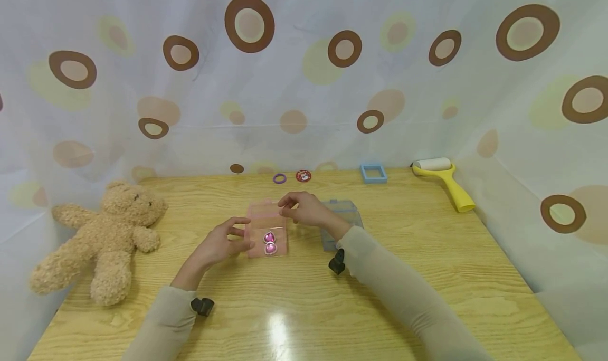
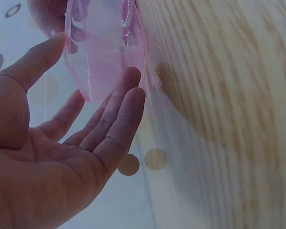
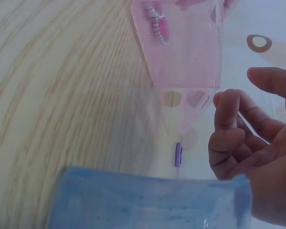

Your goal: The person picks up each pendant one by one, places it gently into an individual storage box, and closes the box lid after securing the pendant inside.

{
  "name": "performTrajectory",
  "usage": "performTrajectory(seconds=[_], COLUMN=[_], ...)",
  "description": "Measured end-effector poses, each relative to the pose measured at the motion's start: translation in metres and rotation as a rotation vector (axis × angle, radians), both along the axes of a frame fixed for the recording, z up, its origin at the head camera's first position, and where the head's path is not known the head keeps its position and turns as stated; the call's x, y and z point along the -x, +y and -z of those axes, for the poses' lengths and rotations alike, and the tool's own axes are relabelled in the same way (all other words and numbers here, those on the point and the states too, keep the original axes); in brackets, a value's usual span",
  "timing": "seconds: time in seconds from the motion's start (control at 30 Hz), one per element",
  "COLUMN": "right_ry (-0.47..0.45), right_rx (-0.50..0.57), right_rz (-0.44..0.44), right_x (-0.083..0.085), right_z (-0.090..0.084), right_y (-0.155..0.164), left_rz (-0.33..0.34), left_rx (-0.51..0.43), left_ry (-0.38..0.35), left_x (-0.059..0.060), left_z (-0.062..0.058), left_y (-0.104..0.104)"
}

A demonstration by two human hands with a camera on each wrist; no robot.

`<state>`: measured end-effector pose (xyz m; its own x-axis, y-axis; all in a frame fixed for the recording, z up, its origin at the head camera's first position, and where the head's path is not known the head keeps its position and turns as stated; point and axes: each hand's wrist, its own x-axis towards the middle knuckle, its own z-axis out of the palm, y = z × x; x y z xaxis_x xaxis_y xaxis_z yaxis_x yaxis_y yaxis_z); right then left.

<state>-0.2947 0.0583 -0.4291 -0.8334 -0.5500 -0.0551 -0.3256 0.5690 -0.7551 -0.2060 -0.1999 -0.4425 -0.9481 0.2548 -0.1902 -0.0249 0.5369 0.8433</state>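
Observation:
A clear pink bag (image 1: 268, 226) (image 2: 105, 43) (image 3: 186, 47) with two pink heart-shaped pieces (image 1: 269, 243) (image 3: 155, 21) inside is tilted up over the wooden table (image 1: 427, 255). My left hand (image 1: 244, 233) (image 2: 95, 62) holds its left edge between the thumb and nearly straight fingertips. My right hand (image 1: 287, 207) (image 3: 242, 86) is at the bag's top right corner with its fingers curled. The right thumb and index finger are apart, and the index finger lies right beside the bag's edge. Just behind my right hand sits a clear blue plastic box (image 1: 342, 213) (image 3: 148, 200).
A teddy bear (image 1: 106, 234) lies at the table's left edge. Along the back edge are a purple ring (image 1: 279, 178) (image 3: 178, 154), a red round badge (image 1: 303, 176), a blue square frame (image 1: 373, 173) and a yellow lint roller (image 1: 444, 179). A spotted curtain surrounds the table.

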Motion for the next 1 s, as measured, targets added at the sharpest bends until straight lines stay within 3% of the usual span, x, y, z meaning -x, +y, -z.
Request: performTrajectory(seconds=[0.33, 0.6, 0.8, 1.0], right_ry=[-0.043, -0.084, -0.093, -0.083], right_rx=[-0.017, -0.064, -0.021, 0.041], right_rz=[0.054, 0.019, -0.006, 0.029], right_x=[-0.0013, 0.0005, 0.0014, 0.0022], right_z=[-0.0038, 0.0009, 0.0042, 0.0053], right_y=[-0.0015, -0.0017, -0.0003, 0.0004], left_rz=[0.001, 0.004, -0.009, -0.007], left_rx=[-0.021, -0.009, 0.006, 0.008], left_ry=[0.002, 0.006, 0.001, 0.005], left_x=[-0.0006, 0.0005, 0.0011, 0.0014], left_z=[0.0002, 0.0029, 0.0019, 0.0015], left_y=[0.0011, 0.0002, 0.0001, 0.0007])
